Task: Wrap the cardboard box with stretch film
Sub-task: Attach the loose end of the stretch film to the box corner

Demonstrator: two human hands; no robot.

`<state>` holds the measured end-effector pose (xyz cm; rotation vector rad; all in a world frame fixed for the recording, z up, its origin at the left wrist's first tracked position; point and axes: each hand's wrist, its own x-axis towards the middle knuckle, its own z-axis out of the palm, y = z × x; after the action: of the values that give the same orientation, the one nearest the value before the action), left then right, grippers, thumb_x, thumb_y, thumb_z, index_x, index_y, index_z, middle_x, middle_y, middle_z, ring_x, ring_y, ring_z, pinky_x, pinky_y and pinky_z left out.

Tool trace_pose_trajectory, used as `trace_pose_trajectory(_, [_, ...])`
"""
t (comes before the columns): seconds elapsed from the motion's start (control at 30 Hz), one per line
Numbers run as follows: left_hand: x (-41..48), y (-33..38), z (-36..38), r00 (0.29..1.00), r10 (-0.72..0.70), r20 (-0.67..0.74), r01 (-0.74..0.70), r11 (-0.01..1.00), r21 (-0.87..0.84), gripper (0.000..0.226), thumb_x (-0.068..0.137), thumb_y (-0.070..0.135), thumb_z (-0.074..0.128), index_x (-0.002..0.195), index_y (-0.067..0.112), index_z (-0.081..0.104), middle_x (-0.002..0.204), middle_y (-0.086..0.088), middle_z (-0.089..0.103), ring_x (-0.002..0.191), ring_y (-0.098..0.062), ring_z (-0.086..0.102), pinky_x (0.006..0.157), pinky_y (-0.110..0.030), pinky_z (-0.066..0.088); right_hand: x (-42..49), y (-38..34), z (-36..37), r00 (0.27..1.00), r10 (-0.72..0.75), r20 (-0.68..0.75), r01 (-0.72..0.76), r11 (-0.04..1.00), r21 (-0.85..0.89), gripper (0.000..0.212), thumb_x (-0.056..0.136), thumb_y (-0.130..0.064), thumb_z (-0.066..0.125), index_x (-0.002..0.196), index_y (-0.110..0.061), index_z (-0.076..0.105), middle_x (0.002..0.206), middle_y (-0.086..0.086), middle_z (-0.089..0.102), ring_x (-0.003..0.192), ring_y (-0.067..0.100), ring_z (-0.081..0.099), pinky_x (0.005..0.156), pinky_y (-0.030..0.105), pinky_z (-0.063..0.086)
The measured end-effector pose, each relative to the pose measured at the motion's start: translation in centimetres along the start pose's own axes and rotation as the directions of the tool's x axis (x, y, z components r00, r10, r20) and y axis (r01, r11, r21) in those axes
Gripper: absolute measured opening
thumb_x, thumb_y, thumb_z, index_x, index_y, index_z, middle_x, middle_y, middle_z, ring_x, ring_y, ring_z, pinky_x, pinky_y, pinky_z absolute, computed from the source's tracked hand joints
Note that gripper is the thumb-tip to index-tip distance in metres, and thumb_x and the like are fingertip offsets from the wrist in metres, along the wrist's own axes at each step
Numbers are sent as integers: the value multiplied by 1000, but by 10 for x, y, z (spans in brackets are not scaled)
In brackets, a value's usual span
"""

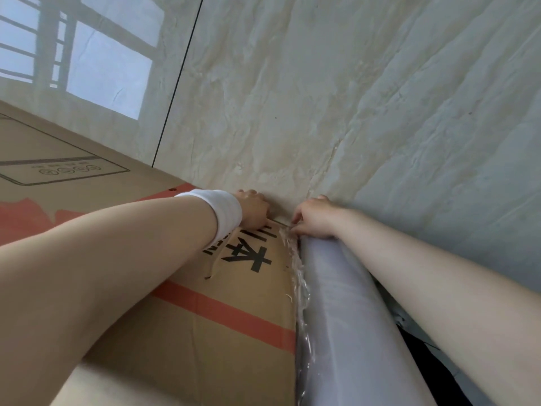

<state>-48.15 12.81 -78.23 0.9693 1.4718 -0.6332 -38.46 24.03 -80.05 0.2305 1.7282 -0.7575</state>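
A large brown cardboard box (234, 317) with red stripes and black characters fills the lower left. A long greyish roll of stretch film (345, 317) lies along its right edge, with crinkled clear film (295, 268) bunched in the seam between them. My left hand (253, 209), with a white wristband, presses on the box's far corner, fingers curled over the edge. My right hand (314, 218) rests at the far end of the roll, fingers pinching the film edge at that corner. The fingertips of both hands are partly hidden.
A glossy marble-patterned tile floor (351, 98) lies beyond the box, with a dark grout line (178, 83) and a bright window reflection (102, 63) at upper left. Something dark (424, 356) shows under my right forearm.
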Motion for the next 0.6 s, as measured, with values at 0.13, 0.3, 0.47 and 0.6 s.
trace_pose_trajectory(0.13, [4,6,1,999,-29,-35,29,1000,1,36,98,26,39,131,17,50,133,-5,46,122,-23,43,103,-37,35,0,1,-4,994,15,-106,-18,1000,-26,42,92,-44,50,128,-22,57,136,11,47,132,31,30,106,34,29])
trace_pose_trajectory(0.3, [12,6,10,996,-85,16,86,994,-72,28,94,14,46,119,11,57,115,-7,59,99,-24,58,85,-34,51,-2,3,0,976,86,-201,-101,993,-66,38,96,-16,46,133,-17,52,141,7,42,132,28,28,104,34,33])
trace_pose_trajectory(0.47, [10,9,11,996,-86,2,84,965,-248,36,97,11,41,132,12,48,130,-9,51,116,-27,49,98,-37,44,7,4,-3,980,85,-179,-91,996,-24,32,92,-25,54,122,-19,62,135,4,52,129,26,38,104,31,39])
trace_pose_trajectory(0.6, [4,4,-3,998,-56,33,65,867,-494,37,101,25,34,133,14,49,134,-7,49,126,-26,44,107,-38,34,5,10,-1,966,47,-255,-12,990,137,22,89,-25,59,109,-21,70,121,4,63,117,25,53,94,29,44])
